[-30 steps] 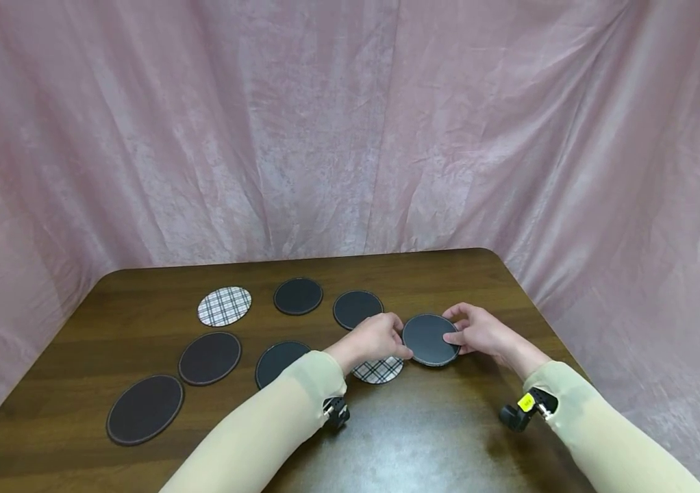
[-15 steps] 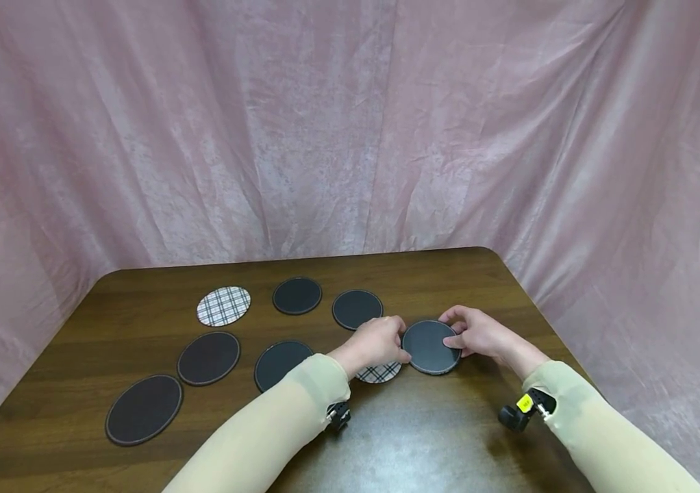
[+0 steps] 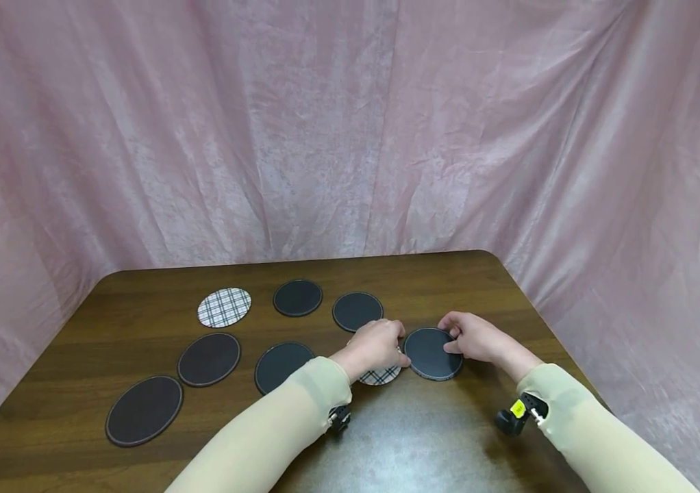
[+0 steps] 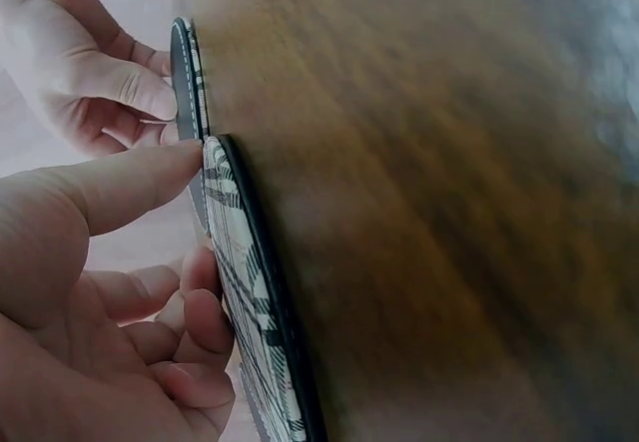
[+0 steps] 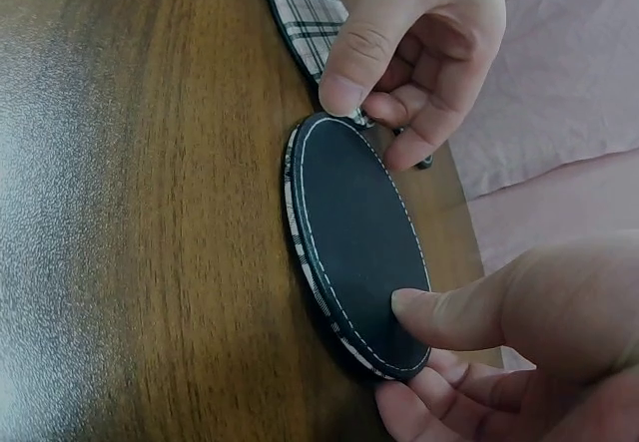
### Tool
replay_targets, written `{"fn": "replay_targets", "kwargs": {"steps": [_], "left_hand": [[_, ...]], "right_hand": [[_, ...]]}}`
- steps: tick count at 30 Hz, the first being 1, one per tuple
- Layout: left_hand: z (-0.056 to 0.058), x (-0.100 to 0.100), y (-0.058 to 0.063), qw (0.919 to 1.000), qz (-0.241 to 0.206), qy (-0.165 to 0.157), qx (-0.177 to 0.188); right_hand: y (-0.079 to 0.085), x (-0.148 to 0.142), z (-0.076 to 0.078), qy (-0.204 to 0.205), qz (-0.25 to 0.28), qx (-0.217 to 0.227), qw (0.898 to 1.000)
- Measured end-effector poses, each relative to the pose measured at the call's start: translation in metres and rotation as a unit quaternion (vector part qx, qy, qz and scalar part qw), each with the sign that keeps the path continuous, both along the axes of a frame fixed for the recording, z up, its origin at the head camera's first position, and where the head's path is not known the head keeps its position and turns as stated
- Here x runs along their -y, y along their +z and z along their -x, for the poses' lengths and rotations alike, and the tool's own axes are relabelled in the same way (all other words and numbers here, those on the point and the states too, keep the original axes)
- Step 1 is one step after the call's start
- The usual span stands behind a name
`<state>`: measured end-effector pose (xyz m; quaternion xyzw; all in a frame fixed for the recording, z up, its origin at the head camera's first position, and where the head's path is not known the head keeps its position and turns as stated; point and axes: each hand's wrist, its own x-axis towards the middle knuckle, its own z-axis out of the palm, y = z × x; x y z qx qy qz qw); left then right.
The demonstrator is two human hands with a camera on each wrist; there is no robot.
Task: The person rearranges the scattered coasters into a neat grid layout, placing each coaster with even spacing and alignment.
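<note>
My right hand (image 3: pixel 478 338) pinches the right edge of a black round coaster (image 3: pixel 432 354), thumb on top and fingers at the edge. White stitching rings the coaster (image 5: pixel 354 227), and plaid shows along its side. It lies almost flat, close to the wooden table. My left hand (image 3: pixel 376 346) is beside its left edge, fingers loosely bent, the thumb tip at or very near the rim. Partly under that hand, a plaid-side-up coaster (image 4: pixel 245 262) lies on the table; the left thumb is at its edge. Whether the left thumb touches either coaster firmly, I cannot tell.
Several black coasters lie spread over the wooden table (image 3: pixel 159 315), among them one at front left (image 3: pixel 144 411) and one at the back (image 3: pixel 298 298). Another plaid coaster (image 3: pixel 225 307) is at back left. A pink curtain (image 3: pixel 325 137) hangs behind the table.
The black coaster has come down slightly toward me and the table, the right hand following it. The left hand has barely moved.
</note>
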<state>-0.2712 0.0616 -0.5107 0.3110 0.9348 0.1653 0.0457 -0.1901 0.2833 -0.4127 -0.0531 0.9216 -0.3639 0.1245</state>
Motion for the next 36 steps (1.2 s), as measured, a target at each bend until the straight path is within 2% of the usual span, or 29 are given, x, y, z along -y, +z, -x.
{"fn": "replay_targets", "kwargs": {"steps": [6,12,16,18,21,23,24,25,28,36], "left_hand": [[-0.002,0.000,0.005,1.0000,0.004,0.000,0.001],[0.003,0.002,-0.002,1.0000,0.000,-0.005,-0.003],[0.004,0.009,-0.002,0.9999,-0.015,-0.007,-0.003],[-0.004,0.014,0.012,0.9997,-0.024,-0.001,0.002],[-0.025,0.024,0.048,0.9992,-0.035,0.017,0.009],[-0.041,0.034,0.077,0.9986,-0.033,0.036,0.017],[-0.047,0.038,0.088,0.9983,-0.033,0.045,0.019],[-0.049,0.042,0.093,0.9980,-0.032,0.053,0.016],[-0.050,0.054,0.100,0.9967,-0.027,0.077,0.007],[-0.039,0.089,0.102,0.9907,-0.045,0.127,0.016]], "right_hand": [[0.001,0.001,0.002,0.017,-0.041,-0.025,0.999],[0.000,0.003,0.006,0.023,-0.064,-0.029,0.997],[0.001,0.003,0.009,0.020,-0.085,-0.032,0.996],[0.003,0.004,0.011,0.018,-0.106,-0.048,0.993],[0.006,0.007,0.013,0.014,-0.135,-0.079,0.988],[0.007,0.013,0.017,0.011,-0.148,-0.093,0.985],[0.008,0.017,0.018,0.008,-0.153,-0.096,0.984],[0.008,0.021,0.020,0.008,-0.157,-0.099,0.983],[0.008,0.036,0.026,0.005,-0.164,-0.099,0.981],[0.005,0.074,0.042,0.033,-0.165,-0.134,0.977]]}}
